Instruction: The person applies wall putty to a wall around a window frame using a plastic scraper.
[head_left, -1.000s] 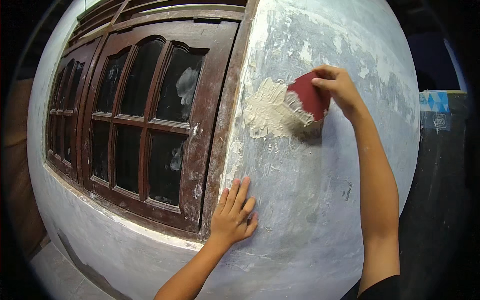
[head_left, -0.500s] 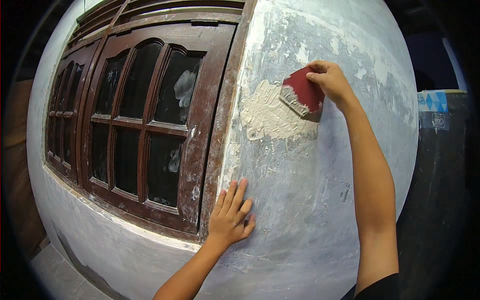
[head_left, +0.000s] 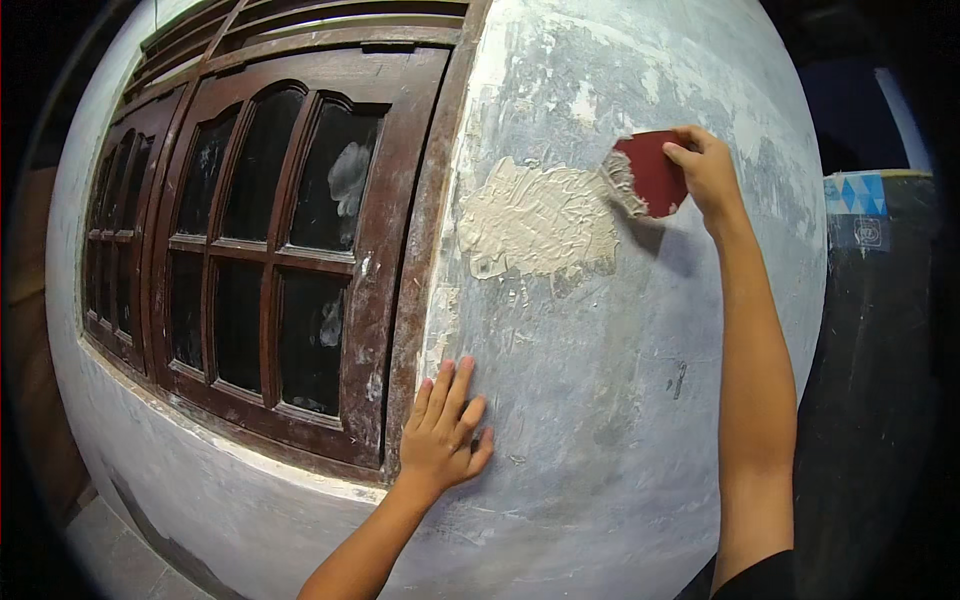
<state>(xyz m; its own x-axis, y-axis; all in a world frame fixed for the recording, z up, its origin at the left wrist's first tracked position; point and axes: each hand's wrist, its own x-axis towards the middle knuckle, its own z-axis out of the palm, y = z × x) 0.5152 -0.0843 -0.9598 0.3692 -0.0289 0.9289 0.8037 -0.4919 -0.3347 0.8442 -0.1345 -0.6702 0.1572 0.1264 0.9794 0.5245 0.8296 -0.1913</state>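
A dark red putty scraper point(head_left: 655, 178) is pinched between the thumb and fingers of my right hand point(head_left: 708, 172). Thick off-white putty coats the scraper's left edge, which is at the right end of a rough putty patch point(head_left: 540, 220) on the wall. Whether that edge touches the wall, I cannot tell. Lower down, my left hand point(head_left: 442, 425) lies flat with its fingers spread, against the grey wall point(head_left: 590, 400) beside the window frame point(head_left: 408, 330). It holds nothing.
Left of the patch is a brown wooden window point(head_left: 265, 240) with dark glass panes and white smears. Its pale sill edge point(head_left: 250, 455) runs below. A dark panel with a blue-and-white patterned strip point(head_left: 855, 195) stands beyond the wall's right side. Grey floor point(head_left: 125, 550) shows at the lower left.
My right hand has moved the scraper rightward, off the middle of the putty to its right end. My left hand keeps its place on the wall; the whole view has shifted slightly.
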